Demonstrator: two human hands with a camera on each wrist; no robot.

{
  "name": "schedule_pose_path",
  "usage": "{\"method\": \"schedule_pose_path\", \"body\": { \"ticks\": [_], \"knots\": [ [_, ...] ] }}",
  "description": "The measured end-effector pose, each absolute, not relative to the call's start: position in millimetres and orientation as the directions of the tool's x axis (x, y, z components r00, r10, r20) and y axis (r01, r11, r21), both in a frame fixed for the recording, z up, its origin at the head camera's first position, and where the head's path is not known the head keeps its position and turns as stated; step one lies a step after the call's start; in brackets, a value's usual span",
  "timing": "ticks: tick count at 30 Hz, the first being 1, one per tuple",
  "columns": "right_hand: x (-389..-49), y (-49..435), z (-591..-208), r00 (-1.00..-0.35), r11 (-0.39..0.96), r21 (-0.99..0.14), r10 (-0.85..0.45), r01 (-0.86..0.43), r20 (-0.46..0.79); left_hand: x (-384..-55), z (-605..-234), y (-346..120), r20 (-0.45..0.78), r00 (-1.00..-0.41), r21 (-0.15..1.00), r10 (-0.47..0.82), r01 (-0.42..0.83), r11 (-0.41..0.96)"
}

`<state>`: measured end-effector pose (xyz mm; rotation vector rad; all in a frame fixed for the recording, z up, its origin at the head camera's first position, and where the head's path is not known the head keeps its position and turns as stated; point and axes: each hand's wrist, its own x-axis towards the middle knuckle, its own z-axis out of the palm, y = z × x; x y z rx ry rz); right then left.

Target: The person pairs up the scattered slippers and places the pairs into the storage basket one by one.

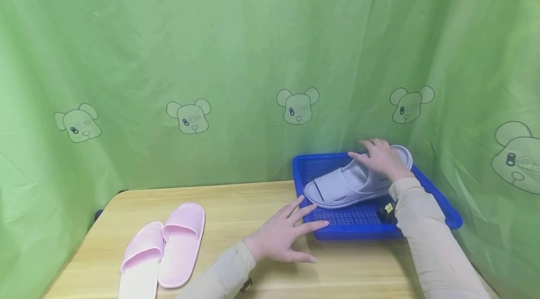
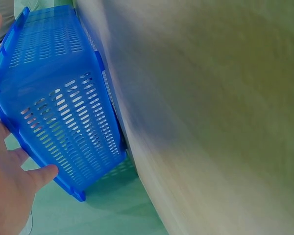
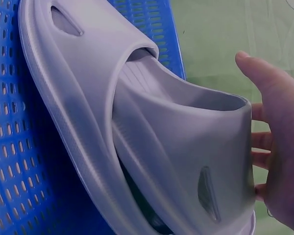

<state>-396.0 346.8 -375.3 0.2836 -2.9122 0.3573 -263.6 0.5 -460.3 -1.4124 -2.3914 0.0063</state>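
Observation:
A pair of pale grey-lavender slippers [image 1: 337,184] lies in a shallow blue basket [image 1: 358,232], one slipper overlapping the other. My right hand [image 1: 381,158] is over the far end of the pair. In the right wrist view, the fingers [image 3: 261,141] of that hand reach behind the strap of the upper slipper [image 3: 196,142], while its thumb stands apart from it. My left hand [image 1: 284,233] spreads its fingers at the basket's near left corner. The left wrist view shows those fingers beside the basket's slotted wall [image 2: 73,122].
Two pink slippers [image 1: 182,247] lie side by side on the left of the wooden table [image 1: 236,210]. A small black item [image 1: 386,213] with a yellow mark shows beside my right wrist. Green curtain [image 1: 253,55] with bear prints encloses the back and sides.

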Motion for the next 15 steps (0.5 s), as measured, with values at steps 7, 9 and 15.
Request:
{"method": "schedule_pose_path", "body": {
  "ticks": [7,9,15],
  "knots": [
    [-398,351,-381,-0.961,0.95,-0.227,-0.163,-0.214,0.222,-264,-462,1,0.301,-0.443,-0.174,0.844,0.845,0.505],
    [-398,351,-383,-0.961,0.95,-0.227,-0.163,-0.214,0.223,-264,-462,1,0.298,-0.443,-0.172,0.845,0.846,0.504],
    [-400,355,-389,-0.958,0.945,-0.239,-0.167,-0.223,0.235,-263,-462,2,0.294,-0.453,-0.171,0.842,0.841,0.513]
  ]
}}
